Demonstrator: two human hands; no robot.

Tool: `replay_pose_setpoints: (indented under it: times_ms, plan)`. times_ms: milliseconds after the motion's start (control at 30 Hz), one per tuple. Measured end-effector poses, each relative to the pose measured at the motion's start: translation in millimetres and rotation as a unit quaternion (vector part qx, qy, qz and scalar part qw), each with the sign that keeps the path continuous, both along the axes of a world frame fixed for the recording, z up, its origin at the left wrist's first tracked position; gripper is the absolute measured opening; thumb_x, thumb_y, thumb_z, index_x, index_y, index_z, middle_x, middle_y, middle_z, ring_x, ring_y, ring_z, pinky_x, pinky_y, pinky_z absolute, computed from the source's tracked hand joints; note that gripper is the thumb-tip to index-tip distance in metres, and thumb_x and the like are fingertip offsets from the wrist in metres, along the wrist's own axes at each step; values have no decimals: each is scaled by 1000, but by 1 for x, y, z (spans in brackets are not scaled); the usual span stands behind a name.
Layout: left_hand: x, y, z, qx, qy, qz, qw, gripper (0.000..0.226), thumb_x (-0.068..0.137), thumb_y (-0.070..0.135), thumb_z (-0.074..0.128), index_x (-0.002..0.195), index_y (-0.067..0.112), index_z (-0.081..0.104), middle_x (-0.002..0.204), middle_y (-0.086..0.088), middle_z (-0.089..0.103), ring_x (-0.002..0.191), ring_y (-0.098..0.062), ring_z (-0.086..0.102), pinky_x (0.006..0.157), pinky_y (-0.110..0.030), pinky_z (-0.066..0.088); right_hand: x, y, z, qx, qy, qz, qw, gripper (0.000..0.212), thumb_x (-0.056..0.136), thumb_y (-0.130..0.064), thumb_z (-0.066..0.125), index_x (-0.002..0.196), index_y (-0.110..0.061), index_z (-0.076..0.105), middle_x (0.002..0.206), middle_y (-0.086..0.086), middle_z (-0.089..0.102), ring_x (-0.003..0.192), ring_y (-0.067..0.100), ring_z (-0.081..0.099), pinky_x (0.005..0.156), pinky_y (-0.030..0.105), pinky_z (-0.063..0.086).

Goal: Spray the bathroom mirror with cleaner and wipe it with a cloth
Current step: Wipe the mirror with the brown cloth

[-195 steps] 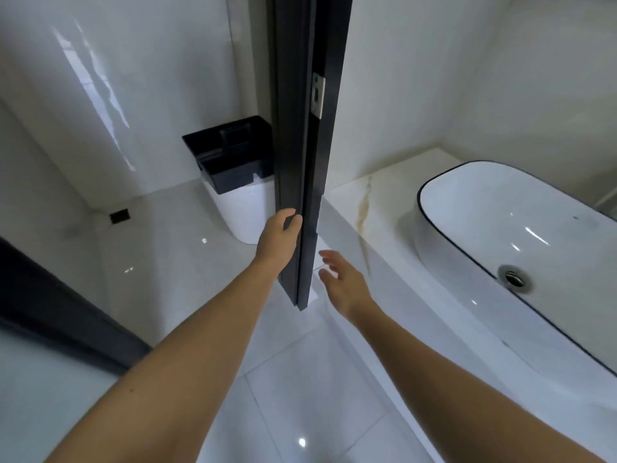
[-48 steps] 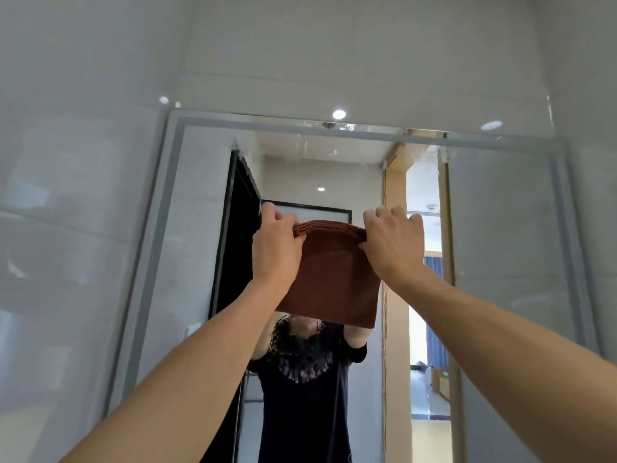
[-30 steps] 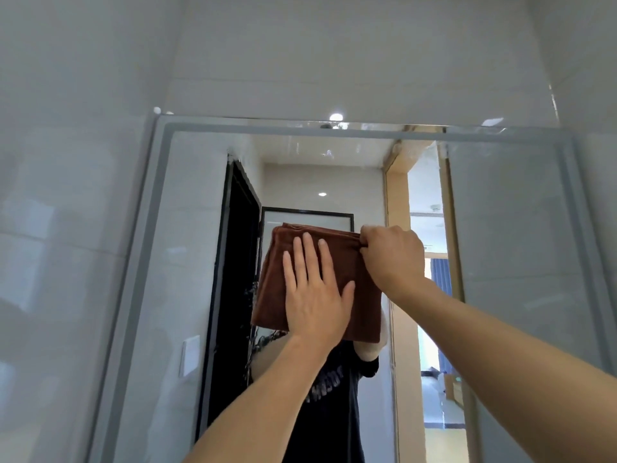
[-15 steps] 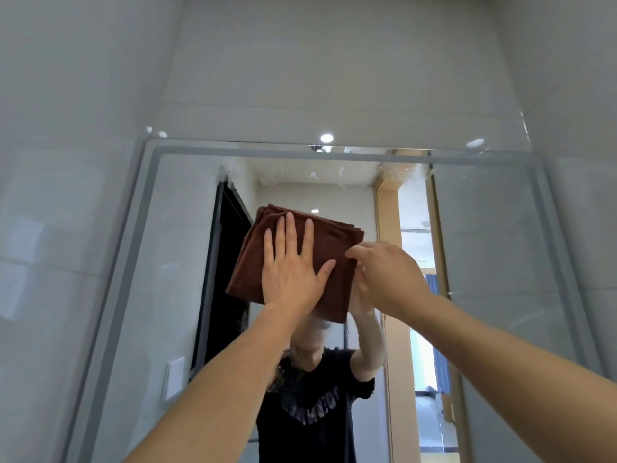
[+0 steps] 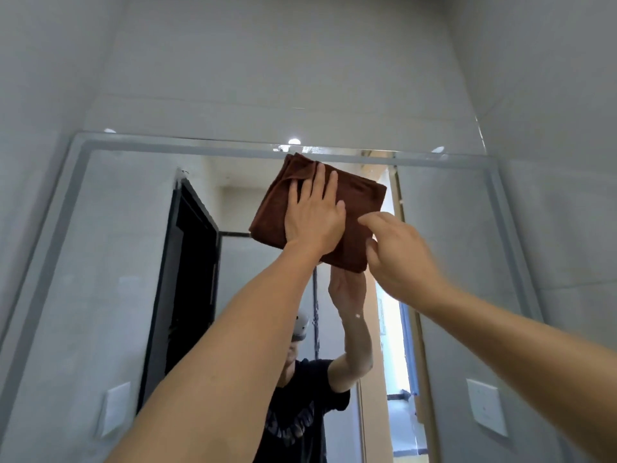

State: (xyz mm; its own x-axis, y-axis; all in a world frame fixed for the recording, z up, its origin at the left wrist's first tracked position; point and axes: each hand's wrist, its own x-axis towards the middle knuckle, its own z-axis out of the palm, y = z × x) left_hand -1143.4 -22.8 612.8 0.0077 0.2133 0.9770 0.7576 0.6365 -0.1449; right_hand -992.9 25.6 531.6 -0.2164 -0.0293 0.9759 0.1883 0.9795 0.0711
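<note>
walls: glossy pale grey tiles (image 5: 300,61) | reflected: black door frame (image 5: 187,279), bright doorway (image 5: 390,315), white wall switches (image 5: 115,412) | light: round ceiling spot (image 5: 294,141)

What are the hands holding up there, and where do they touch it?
The left hand presses the brown cloth flat against the mirror, over its middle. The right hand grips nothing.
</note>
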Motion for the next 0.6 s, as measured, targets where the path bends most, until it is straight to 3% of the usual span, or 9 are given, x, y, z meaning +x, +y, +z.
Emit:
replay_pose_setpoints:
  times_ms: [100, 200, 333, 433, 467, 533, 600]
  plan:
    - [-4, -17, 9, -36, -8, -95, 995, 61, 99, 19, 35, 158, 13, 20, 168, -6, 12, 153, -21, 14, 124, -41, 2, -24, -4, 18, -35, 46, 65, 996, 36, 97, -5, 43, 131, -4, 53, 131, 13, 57, 117, 28, 54, 89, 17, 32]
    - [-5, -48, 18, -67, -87, -256, 960, 61, 95, 4, 37, 155, 14, 32, 164, -7, 25, 151, -18, 20, 123, -30, 9, -58, -20, 35, -71, 80, 76, 991, 50, 97, -13, 47, 146, -6, 40, 149, 11, 43, 137, 26, 39, 112, 33, 31]
    - [2, -78, 20, -28, -234, -437, 868, 43, 99, 15, 39, 137, 23, 58, 146, 0, 53, 134, -12, 46, 116, -28, 30, -103, -40, 56, -160, 102, 5, 982, 63, 101, -38, 41, 156, -12, 22, 163, 5, 21, 152, 22, 15, 120, 58, 14]
    - [7, -96, 7, -23, -302, -557, 773, 28, 98, 29, 45, 109, 24, 70, 117, 8, 68, 106, 3, 61, 93, -15, 44, -133, -51, 61, -216, 104, -27, 970, 70, 102, -48, 30, 158, -10, 11, 167, 3, 5, 154, 22, -3, 119, 64, -2]
    - [6, -105, 3, -13, -302, -577, 758, 27, 98, 27, 45, 106, 21, 70, 110, 8, 69, 99, 5, 63, 85, -10, 45, -141, -53, 61, -215, 111, -40, 969, 72, 101, -51, 28, 158, -10, 10, 168, 3, 2, 154, 22, -6, 118, 65, -3]
    - [3, -126, -4, 44, -295, -587, 753, 28, 98, 17, 44, 106, 11, 70, 107, 1, 69, 96, -1, 64, 77, -7, 46, -152, -55, 60, -204, 129, -70, 968, 75, 100, -54, 25, 158, -9, 9, 168, 4, 2, 154, 24, -6, 117, 65, -3]
    - [-4, -152, -13, 114, -263, -550, 784, 30, 99, 12, 41, 104, 7, 71, 110, -5, 70, 101, -10, 65, 73, -5, 46, -159, -54, 62, -192, 140, -91, 967, 78, 99, -57, 23, 158, -8, 10, 168, 6, 4, 154, 26, -4, 117, 67, -1]
